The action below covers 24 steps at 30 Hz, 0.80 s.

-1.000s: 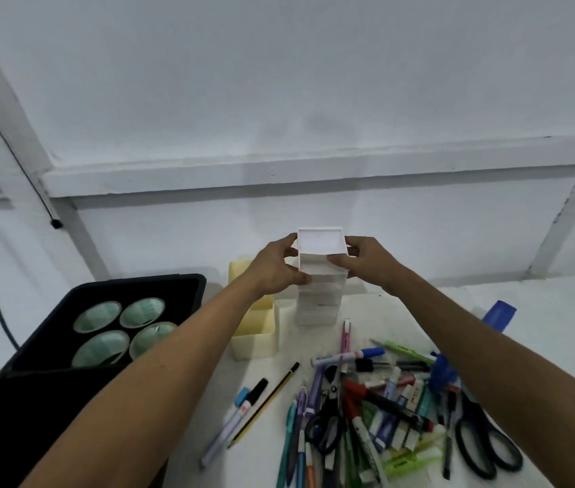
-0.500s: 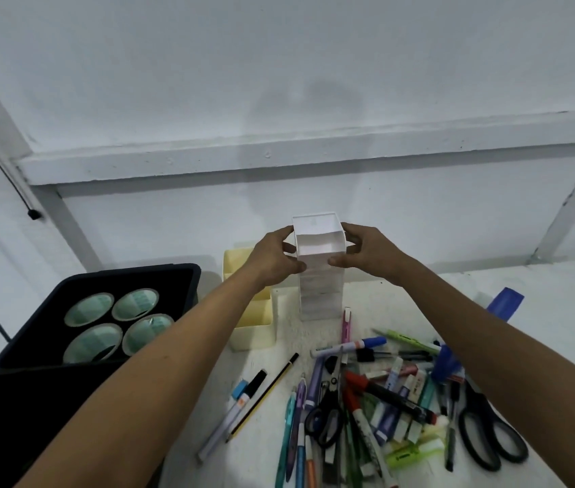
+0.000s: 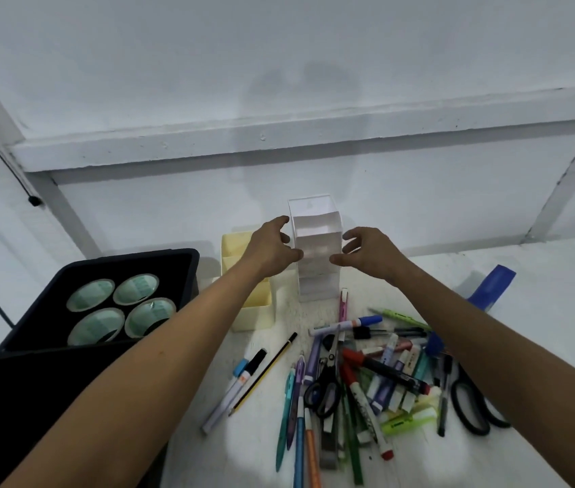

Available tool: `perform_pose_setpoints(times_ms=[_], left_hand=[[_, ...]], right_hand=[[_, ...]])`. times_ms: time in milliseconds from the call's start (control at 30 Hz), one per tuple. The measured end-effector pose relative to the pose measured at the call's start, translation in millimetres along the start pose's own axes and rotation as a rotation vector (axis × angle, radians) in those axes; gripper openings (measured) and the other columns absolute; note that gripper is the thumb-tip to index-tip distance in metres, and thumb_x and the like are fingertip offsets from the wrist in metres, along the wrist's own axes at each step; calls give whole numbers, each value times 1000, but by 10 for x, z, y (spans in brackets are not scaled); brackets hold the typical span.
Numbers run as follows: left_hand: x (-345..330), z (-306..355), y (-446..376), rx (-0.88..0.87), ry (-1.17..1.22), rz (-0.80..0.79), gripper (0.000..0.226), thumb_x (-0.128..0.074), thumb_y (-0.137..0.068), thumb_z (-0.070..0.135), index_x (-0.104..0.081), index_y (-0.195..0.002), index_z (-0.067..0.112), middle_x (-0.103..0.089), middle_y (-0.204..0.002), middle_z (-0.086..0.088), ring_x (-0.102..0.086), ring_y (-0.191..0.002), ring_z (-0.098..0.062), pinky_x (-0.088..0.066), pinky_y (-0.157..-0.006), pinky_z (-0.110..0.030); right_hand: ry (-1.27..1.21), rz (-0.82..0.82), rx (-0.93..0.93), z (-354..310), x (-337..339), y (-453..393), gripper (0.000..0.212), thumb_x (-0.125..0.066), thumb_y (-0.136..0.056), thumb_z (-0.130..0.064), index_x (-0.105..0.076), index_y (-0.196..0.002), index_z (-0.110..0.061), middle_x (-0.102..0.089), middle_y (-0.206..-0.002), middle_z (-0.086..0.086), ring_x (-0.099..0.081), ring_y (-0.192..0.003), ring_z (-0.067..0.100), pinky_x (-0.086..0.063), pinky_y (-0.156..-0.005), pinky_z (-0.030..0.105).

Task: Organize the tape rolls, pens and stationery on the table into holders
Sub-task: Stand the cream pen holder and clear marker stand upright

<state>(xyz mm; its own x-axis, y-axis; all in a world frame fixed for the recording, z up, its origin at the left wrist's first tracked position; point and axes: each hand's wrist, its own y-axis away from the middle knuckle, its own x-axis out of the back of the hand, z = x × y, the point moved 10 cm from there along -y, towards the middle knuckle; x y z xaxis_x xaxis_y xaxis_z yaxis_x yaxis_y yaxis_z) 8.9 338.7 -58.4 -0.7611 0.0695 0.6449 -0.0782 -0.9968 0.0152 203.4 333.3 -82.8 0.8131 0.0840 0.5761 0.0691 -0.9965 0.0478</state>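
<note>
Left hand (image 3: 272, 247) and right hand (image 3: 367, 251) flank tall white plastic tiered holder (image 3: 317, 255), fingers loosely spread, thumb tips touching front.

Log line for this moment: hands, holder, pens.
left hand: open, beside white holder | right hand: open, beside it | holder upright on table | pens loose in pile | tape rolls in black bin

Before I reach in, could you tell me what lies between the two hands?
In the head view, the white holder stands upright between the left hand and the right hand.
</note>
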Motion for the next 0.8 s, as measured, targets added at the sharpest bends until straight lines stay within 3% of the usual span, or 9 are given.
perform_pose_setpoints(times_ms=[100,233,333,433,500,633,800], left_hand=[[5,75,158,-36,-37,8,79,-75,-78,18,-36,-147,20,-59,-122,-6,-67,-94,-19,-53,-86,-33],[51,76,422,-37,-38,15,72,-71,-80,14,-40,-144,21,-59,-123,-5,-67,-93,-19,-51,-91,-33],[91,4,625,-23,-67,9,62,-70,-82,16,-46,-140,20,-60,-119,-2,-65,-94,-17,-51,-83,-27],[67,-147,852,9,-170,-54,47,-72,-82,20,-59,-127,16,-66,-106,0,-64,-84,-15,-50,-73,-24],[8,-355,1010,73,-292,-128,37,-74,-81,22,-65,-116,16,-68,-101,-1,-63,-78,-15,-52,-75,-26],[2,-833,1339,234,-582,-204,29,-73,-79,19,-67,-107,15,-66,-110,-5,-64,-96,-21,-53,-82,-29],[18,-1111,1662,354,-675,-243,28,-66,-83,14,-66,-109,4,-67,-111,-13,-65,-98,-25,-54,-81,-33]], right_hand=[[87,2,-14,60,-21,173,51,-81,-71,-34,-59,-111,-10,-64,-96,2,-61,-84,15,-43,-65,21],[136,-77,39,-4,-114,370,44,-80,-72,-31,-65,-107,-10,-66,-98,2,-62,-86,14,-42,-65,17],[172,-146,76,-81,-204,488,42,-79,-73,-30,-65,-109,-13,-67,-102,0,-64,-91,14,-45,-73,21],[214,-214,125,-136,-310,633,39,-77,-76,-25,-65,-111,-14,-68,-102,-1,-64,-90,12,-46,-69,18],[251,-275,173,-148,-420,740,37,-76,-77,-23,-65,-111,-14,-68,-103,-1,-64,-88,10,-46,-69,15],[360,-334,249,-161,-633,846,33,-73,-79,-20,-66,-110,-13,-68,-106,-1,-64,-91,12,-50,-80,22],[380,-383,303,-237,-960,836,32,-71,-81,-18,-65,-112,-16,-66,-112,-2,-62,-92,11,-45,-78,19]])
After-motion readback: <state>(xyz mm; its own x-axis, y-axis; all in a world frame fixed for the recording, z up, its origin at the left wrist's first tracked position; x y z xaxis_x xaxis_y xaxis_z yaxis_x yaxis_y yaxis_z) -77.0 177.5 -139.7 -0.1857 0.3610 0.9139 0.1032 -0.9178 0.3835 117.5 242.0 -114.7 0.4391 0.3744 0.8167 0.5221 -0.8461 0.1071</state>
